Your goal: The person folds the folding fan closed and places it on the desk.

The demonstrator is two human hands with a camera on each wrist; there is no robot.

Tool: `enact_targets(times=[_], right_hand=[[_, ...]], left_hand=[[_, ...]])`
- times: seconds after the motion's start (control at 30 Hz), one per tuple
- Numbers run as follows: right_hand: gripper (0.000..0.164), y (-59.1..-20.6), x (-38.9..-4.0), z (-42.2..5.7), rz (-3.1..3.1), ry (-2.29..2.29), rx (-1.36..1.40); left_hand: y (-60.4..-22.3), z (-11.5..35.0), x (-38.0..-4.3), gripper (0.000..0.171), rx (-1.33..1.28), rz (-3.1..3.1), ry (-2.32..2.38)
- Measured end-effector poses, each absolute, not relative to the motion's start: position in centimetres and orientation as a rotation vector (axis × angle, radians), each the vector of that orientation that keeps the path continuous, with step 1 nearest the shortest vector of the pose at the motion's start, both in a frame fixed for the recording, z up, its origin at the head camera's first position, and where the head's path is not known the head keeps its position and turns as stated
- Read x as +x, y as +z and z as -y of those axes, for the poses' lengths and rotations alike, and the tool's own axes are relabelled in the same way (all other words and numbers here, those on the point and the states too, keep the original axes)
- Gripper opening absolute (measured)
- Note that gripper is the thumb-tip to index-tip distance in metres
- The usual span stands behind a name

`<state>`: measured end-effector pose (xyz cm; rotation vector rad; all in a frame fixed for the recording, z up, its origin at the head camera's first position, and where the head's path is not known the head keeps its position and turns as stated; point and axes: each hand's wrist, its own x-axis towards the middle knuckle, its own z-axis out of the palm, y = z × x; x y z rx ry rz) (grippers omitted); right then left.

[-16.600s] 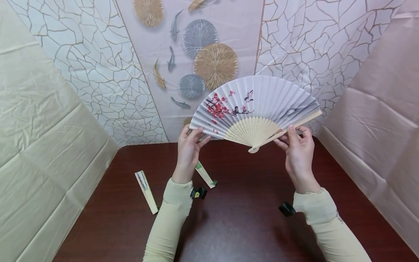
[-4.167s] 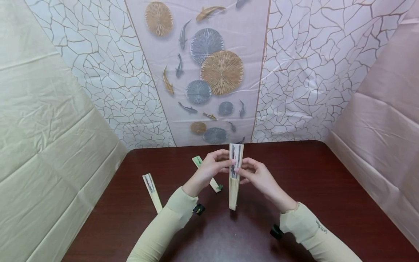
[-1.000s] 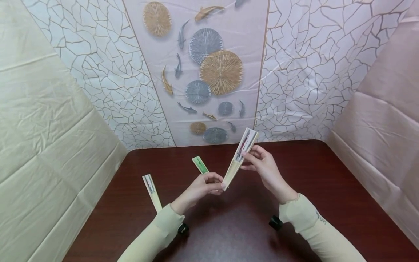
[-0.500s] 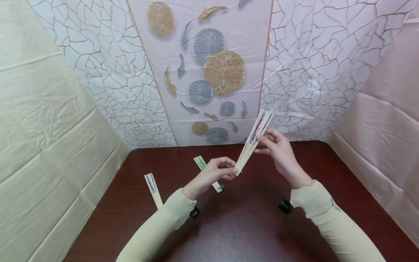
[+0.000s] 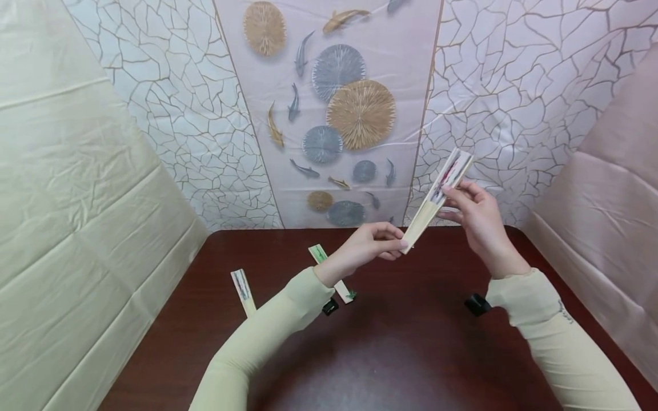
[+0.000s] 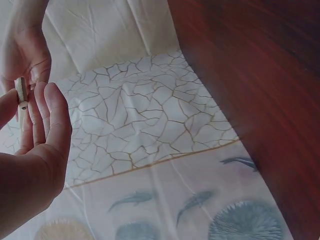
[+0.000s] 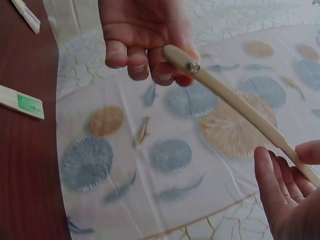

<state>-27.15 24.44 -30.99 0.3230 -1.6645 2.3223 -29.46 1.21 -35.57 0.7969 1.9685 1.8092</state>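
Observation:
Both hands hold one folded hand fan (image 5: 428, 212) in the air above the table's far edge, tilted with its top up to the right. My left hand (image 5: 371, 246) pinches its narrow pivot end between thumb and fingers. Higher up, my right hand (image 5: 479, 220) pinches the printed paper part. In the right wrist view the fan (image 7: 235, 102) is seen along its edge, with a metal rivet near the left hand's fingertips. The left wrist view shows just the fan's end (image 6: 21, 94) at the left thumb; the rest is mostly behind fingers.
On the dark red table (image 5: 401, 342) lie two more folded fans: a green-printed one (image 5: 344, 291) partly behind the left forearm, and a grey-printed one (image 5: 243, 291) further left, its lower end hidden by the sleeve. A patterned cloth (image 5: 354, 188) hangs behind, with plain cloth on both sides.
The fan was spread wide in the oldest frame and is now folded. Over the last second, both hands have carried it up and to the right, the left hand staying at the pivot end.

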Motion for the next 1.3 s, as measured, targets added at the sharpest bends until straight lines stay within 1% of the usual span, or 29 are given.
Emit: enact_targets(times=[0.23, 0.5, 0.67, 0.73, 0.97, 1.3], right_hand=[[0.017, -31.2, -28.2, -26.1, 1.639, 2.304, 0.294], [0.008, -32.7, -29.9, -28.2, 1.604, 2.334, 0.187], [0.007, -33.9, -30.7, -29.5, 1.558, 2.374, 0.126], [0.01, -34.4, -30.9, -30.0, 1.547, 2.379, 0.095], [0.033, -36.8, -31.3, -31.2, 1.573, 2.37, -0.029], [0.034, -40.8, -31.7, -32.1, 1.645, 2.33, -0.215]], left_hand=[[-35.3, -3.5, -30.7, 0.021, 0.777, -1.962, 1.817], [-36.2, -6.2, -31.7, 0.02, 0.698, -1.95, 1.812], [-37.1, -7.7, -32.5, 0.021, 0.687, -1.987, 1.783], [-37.7, -8.2, -32.9, 0.018, 0.694, -2.022, 1.753], [-40.5, -9.4, -33.5, 0.011, 0.648, -2.109, 1.688], [-43.6, -10.7, -33.5, 0.009, 0.538, -2.227, 1.594]])
